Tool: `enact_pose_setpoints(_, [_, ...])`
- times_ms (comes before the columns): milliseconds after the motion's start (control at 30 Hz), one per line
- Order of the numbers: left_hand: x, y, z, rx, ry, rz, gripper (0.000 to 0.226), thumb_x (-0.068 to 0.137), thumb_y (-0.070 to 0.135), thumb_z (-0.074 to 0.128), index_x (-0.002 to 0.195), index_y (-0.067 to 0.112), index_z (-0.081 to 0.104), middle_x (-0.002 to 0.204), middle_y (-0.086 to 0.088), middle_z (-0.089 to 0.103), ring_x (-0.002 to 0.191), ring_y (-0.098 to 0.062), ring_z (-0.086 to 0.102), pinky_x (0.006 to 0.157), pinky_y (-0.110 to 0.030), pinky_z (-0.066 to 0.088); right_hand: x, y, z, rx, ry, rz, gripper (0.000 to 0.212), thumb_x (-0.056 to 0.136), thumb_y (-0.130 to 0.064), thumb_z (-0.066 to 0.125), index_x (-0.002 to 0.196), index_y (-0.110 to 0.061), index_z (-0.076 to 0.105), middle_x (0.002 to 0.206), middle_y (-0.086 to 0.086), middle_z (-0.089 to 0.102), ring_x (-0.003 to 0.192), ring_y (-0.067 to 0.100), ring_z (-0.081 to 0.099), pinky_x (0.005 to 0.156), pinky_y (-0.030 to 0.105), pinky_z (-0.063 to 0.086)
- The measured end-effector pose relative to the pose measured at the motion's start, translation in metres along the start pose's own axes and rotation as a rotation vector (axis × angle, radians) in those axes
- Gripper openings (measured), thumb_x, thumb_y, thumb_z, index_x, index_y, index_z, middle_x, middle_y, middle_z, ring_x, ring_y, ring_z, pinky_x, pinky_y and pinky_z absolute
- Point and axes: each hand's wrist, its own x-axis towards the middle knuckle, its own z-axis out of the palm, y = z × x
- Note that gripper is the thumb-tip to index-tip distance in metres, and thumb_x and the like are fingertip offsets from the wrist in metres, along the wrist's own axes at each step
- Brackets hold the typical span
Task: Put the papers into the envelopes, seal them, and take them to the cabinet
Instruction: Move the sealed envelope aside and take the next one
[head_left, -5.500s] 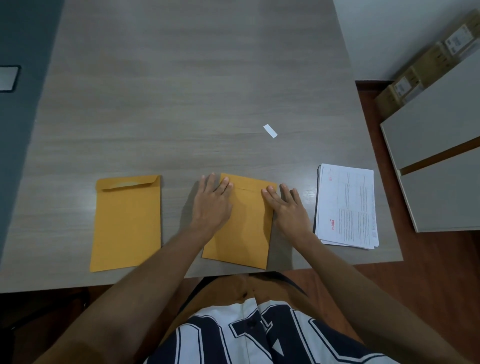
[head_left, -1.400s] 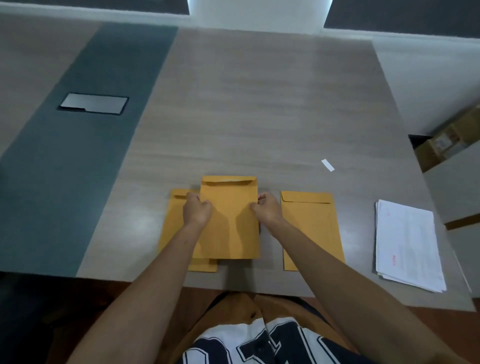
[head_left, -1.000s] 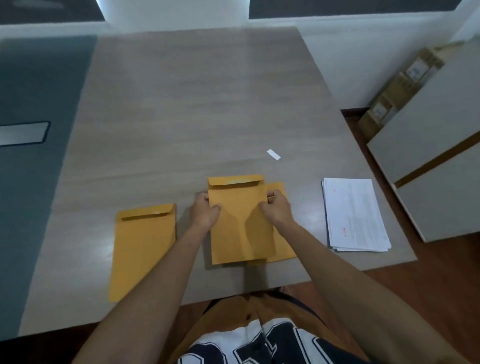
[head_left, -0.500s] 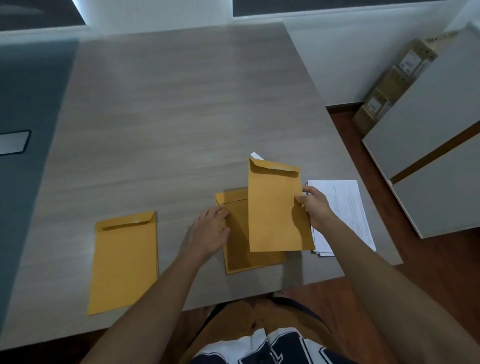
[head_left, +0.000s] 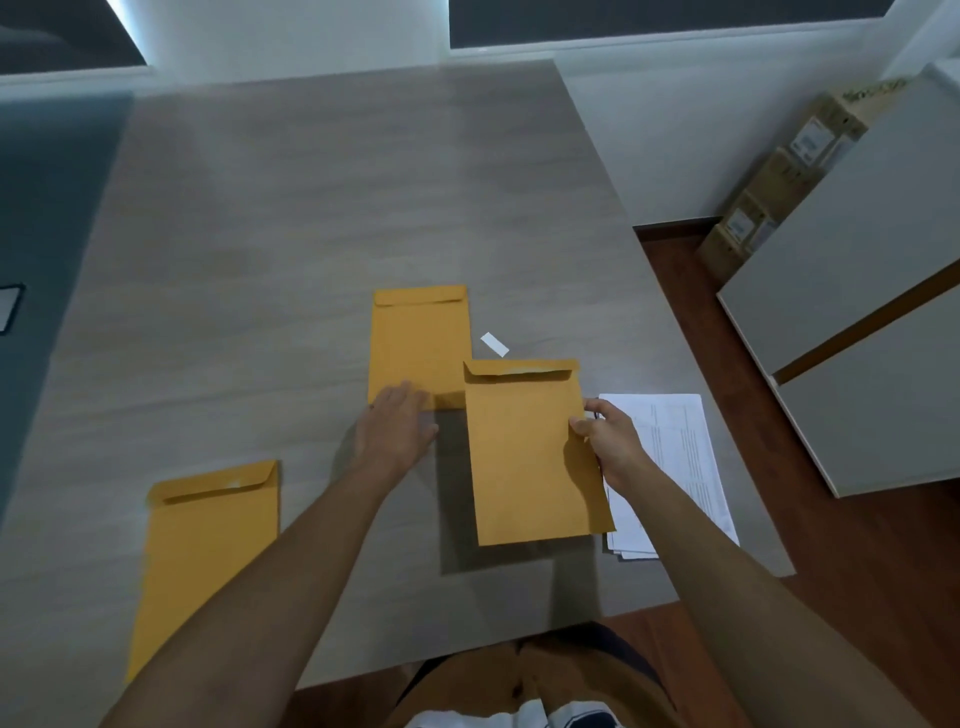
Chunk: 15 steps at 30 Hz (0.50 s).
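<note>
Three yellow envelopes are in view. My right hand (head_left: 608, 441) grips the right edge of one envelope (head_left: 524, 452), held just above the table, flap side up. My left hand (head_left: 397, 428) lies flat with fingers spread on the near end of a second envelope (head_left: 418, 338), which rests further out on the table. The third envelope (head_left: 208, 551) lies at the near left, untouched. A stack of white printed papers (head_left: 675, 447) sits at the right, partly covered by the held envelope.
The wooden table (head_left: 311, 208) ends close to my body and at the right. A small white strip (head_left: 494, 344) lies beyond the held envelope. A grey cabinet (head_left: 857, 291) stands on the right, with cardboard boxes (head_left: 779, 176) behind it. A dark panel (head_left: 9, 306) sits at far left.
My left hand has pushed the middle envelope away from me across the table. The right hand has kept its envelope, now lower and nearer the paper stack.
</note>
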Motion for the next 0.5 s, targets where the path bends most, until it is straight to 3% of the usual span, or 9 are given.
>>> enact_pose_setpoints(133, [-0.008,0.002,0.01,-0.044,-0.067,-0.04,0.051,0.099,0.04,0.05,0.146,0.024,0.042,0.161,-0.004,0.022,0.145,-0.025,0.025,0.116,-0.043,0.029,0.002,-0.001,0.006,-0.043,-0.001,-0.01,0.017,0.097,-0.02,0.057,0.112,-0.025,0.058,0.121,0.006,0.06,0.11,0.031,0.058,0.1,0.055,0.047])
enact_pose_setpoints(300, [-0.008,0.001,0.009,-0.054,-0.088,-0.025,0.049,0.101,0.04,0.042,0.147,0.024,0.04,0.162,-0.005,0.021,0.142,-0.03,0.029,0.113,-0.046,0.031,-0.002,0.003,0.016,-0.15,0.004,-0.035,0.016,0.097,-0.017,0.057,0.112,-0.022,0.055,0.115,0.004,0.057,0.108,0.027,0.056,0.096,0.045,0.049])
enact_pose_setpoints(400, [-0.01,-0.005,0.007,-0.154,-0.092,-0.035,0.046,0.103,0.032,0.036,0.147,0.02,0.042,0.16,-0.007,0.026,0.138,-0.033,0.033,0.109,-0.046,0.035,-0.008,0.008,0.025,-0.239,-0.001,-0.047,0.017,0.095,-0.015,0.057,0.112,-0.02,0.054,0.112,0.003,0.056,0.105,0.025,0.056,0.093,0.042,0.048])
enact_pose_setpoints(500, [-0.02,-0.01,0.005,-0.247,0.08,-0.107,0.039,0.101,0.022,0.039,0.134,0.011,0.055,0.144,-0.011,0.049,0.125,-0.032,0.045,0.098,-0.043,0.043,-0.016,0.015,0.033,-0.313,-0.027,-0.056,0.022,0.093,-0.013,0.058,0.114,-0.018,0.055,0.112,0.003,0.058,0.103,0.025,0.057,0.093,0.042,0.05])
